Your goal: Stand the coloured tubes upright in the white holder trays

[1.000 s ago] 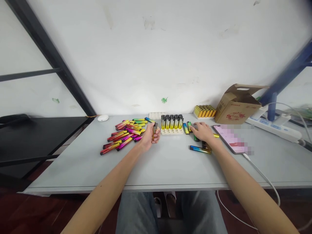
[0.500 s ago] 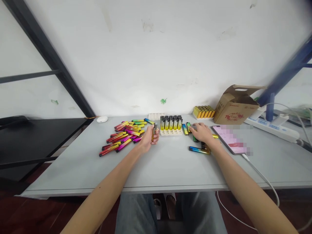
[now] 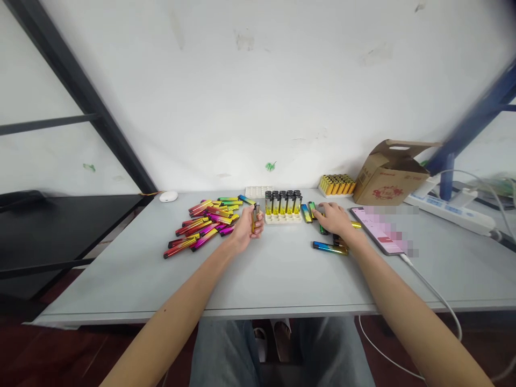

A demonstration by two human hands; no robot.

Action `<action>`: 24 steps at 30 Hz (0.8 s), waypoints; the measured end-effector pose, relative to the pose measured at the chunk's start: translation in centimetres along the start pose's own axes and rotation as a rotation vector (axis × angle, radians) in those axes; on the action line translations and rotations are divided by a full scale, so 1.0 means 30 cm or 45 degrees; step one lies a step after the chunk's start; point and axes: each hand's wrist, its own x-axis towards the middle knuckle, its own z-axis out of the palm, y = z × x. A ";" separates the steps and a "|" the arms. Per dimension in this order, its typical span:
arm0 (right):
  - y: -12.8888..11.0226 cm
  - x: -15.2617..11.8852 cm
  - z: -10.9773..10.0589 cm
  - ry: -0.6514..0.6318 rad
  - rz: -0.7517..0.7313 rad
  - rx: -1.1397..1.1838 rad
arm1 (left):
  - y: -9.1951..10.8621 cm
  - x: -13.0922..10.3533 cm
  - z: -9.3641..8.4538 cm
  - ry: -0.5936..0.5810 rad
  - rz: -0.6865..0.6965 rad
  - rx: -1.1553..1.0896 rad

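Note:
Near the middle of the table, my left hand is closed around upright metallic lighters; the fingers partly cover them, and how many there are I cannot tell. Just right of it stands a white rack with rows of black-topped yellow lighters. My right hand lies palm down over loose lighters, thumb apart from the fingers. Its thumb touches a green lighter. Another green lighter sticks out from under the palm, and a blue-gold lighter lies nearer the front.
Shiny red, purple and yellow lighters lie heaped on the left. An extra white rack and a tray of gold lighters stand by the wall. On the right are a cardboard box, a phone on a cable and a power strip.
The lighters in my left hand have tilted slightly and show more clearly between the fingers. My right hand stays where it was.

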 end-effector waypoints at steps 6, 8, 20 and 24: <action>0.028 0.025 0.006 -0.008 0.018 0.062 | -0.001 0.006 -0.014 -0.010 0.097 -0.065; 0.038 0.031 0.004 0.005 0.016 0.097 | -0.002 0.010 -0.019 -0.033 0.117 -0.091; 0.064 0.041 -0.002 0.130 0.025 0.377 | -0.053 0.055 -0.044 0.388 0.413 0.425; 0.073 0.053 0.010 0.199 0.025 0.433 | -0.057 0.067 -0.067 0.334 0.544 0.595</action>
